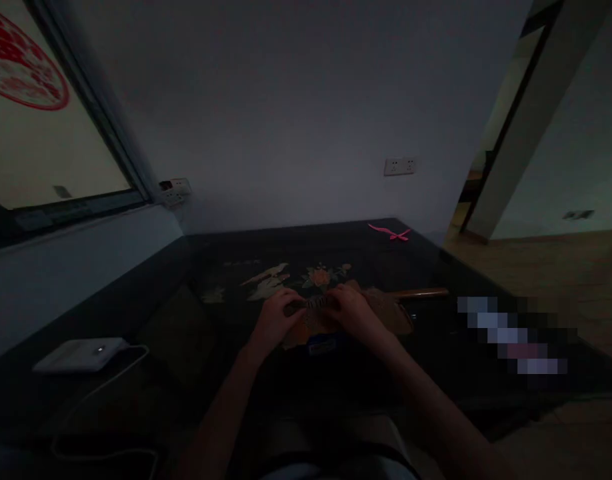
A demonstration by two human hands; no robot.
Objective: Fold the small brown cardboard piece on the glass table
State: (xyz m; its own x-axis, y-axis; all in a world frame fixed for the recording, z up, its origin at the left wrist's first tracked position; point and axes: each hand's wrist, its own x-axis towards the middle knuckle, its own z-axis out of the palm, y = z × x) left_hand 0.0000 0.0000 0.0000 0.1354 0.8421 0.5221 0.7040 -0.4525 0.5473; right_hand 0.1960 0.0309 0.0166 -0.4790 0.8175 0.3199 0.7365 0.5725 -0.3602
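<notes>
A brown, torn-edged piece that looks like cardboard [319, 323] lies at the middle of the dark table. My left hand [282, 313] has its fingers bent closed on the left part of its top edge. On the right part, my right hand [347, 307] pinches the same edge, close to the left hand. A small ridged strip shows between the fingertips. More brown material [393, 317] extends to the right of my right hand. Something blue [322, 345] shows under the near edge. Dim light hides the finer details.
A brown wooden stick [422, 293] lies behind the brown material. A white power bank [81, 355] with a cable sits at left. A pink ribbon-like strip [393, 233] lies at the back right. A blurred-out object [506, 337] is near the right edge. The wall [286, 133] stands behind.
</notes>
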